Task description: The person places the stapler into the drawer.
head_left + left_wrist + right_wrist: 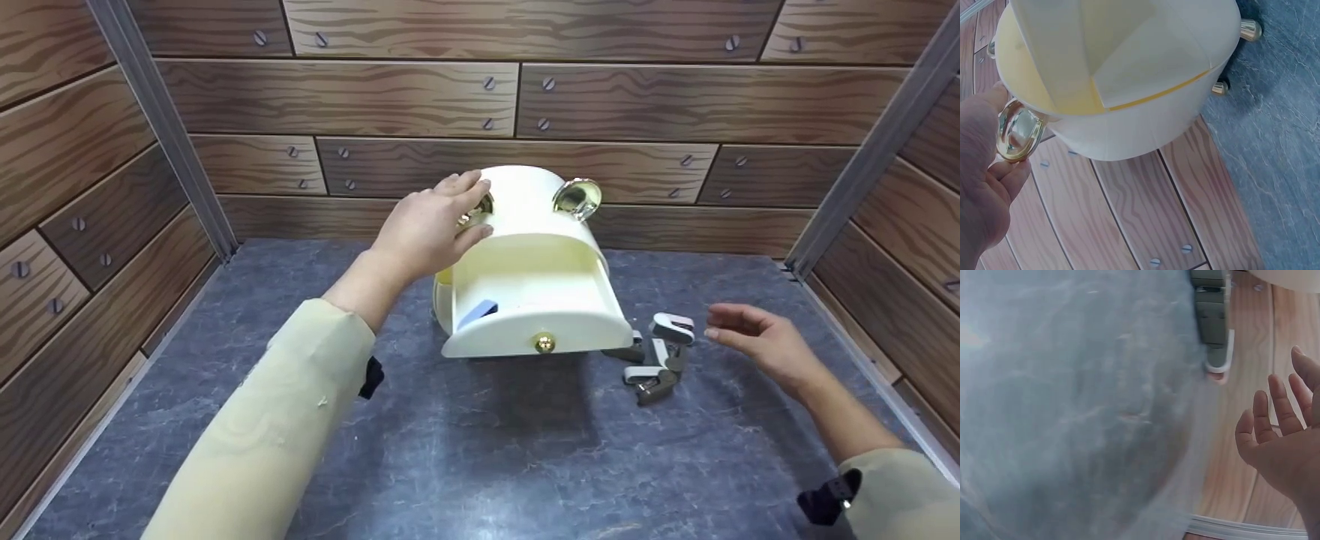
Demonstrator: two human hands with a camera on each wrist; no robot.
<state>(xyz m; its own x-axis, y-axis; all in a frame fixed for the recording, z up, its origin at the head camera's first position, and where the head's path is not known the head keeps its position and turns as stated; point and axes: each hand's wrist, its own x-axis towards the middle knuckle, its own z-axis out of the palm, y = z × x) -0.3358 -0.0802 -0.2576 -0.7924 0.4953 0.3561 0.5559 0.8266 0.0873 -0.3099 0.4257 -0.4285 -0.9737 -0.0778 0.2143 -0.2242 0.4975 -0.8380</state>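
Gold ear [1019, 134], 11 o'clock on white box [525, 199], gripped by left hand [427, 225]. Box at grey table's [405, 465] 12; drawer [502, 334] out toward 6, blue item [477, 311] inside at 8. Staplers [660, 352] at box's 4. Right hand [772, 349] just beyond, empty, fingers loosely bent.

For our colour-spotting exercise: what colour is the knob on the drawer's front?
The knob is shiny gold, best seen in the head view.

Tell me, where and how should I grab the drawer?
Probably pinch the round gold knob on the drawer, coming from the front. It's a little ball in the middle of the curved front panel, with nothing covering it.
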